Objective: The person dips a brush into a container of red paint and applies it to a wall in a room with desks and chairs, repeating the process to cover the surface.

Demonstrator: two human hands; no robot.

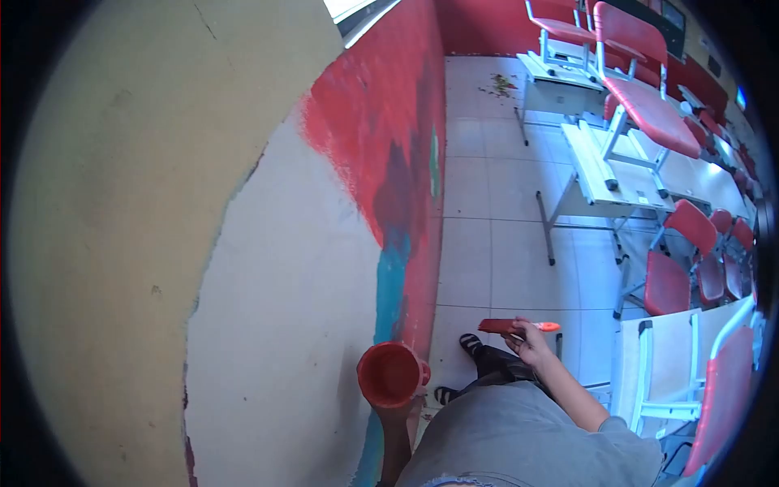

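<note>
A paintbrush with an orange handle end and dark red bristles lies level in my right hand, its bristles toward the wall. My fingers are closed round it, over the floor and in front of my body. To the left, close beside the wall, a red paint bucket is held up, its open top facing me and its inside coated red. My left forearm, in shadow, reaches up to the bucket from below. The bucket hides most of my left hand.
The wall has a bare whitish patch, with red paint above and a teal strip lower down. Desks with red chairs line the right side. Debris lies on the tiled floor far ahead.
</note>
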